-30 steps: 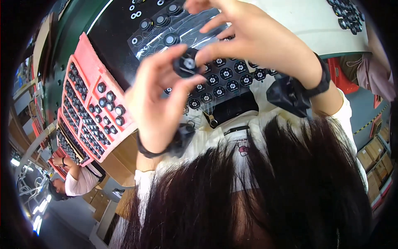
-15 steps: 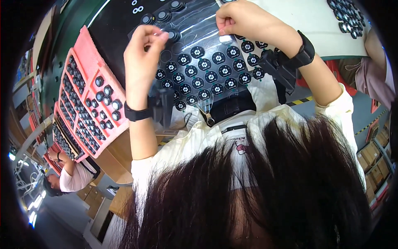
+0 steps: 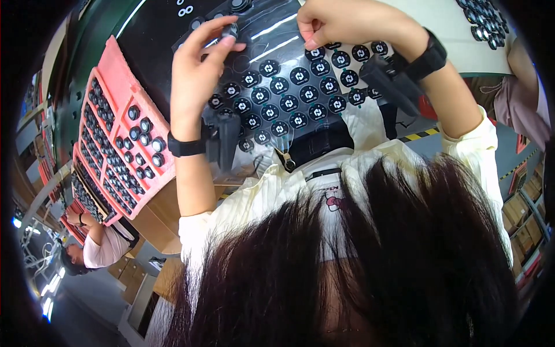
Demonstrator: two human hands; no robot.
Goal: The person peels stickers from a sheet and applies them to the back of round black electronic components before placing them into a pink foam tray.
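The clear sheet [image 3: 263,37] lies in front of me, with rows of round black stickers [image 3: 290,104] on its side nearest my body. Over the sheet's far right part, the thumb and forefinger of my right hand [image 3: 341,20] come together at the edge of one sticker [image 3: 315,54]; I cannot tell whether they have hold of it. At the sheet's far left part, my left hand [image 3: 196,69] curves, thumb and forefinger parted, with a dark knob [image 3: 232,30] between their tips; I cannot tell whether they grip it. Just beyond is another knob [image 3: 239,5]. Left of the sheet is a pink tray [image 3: 111,55]; well right, black parts [image 3: 485,26].
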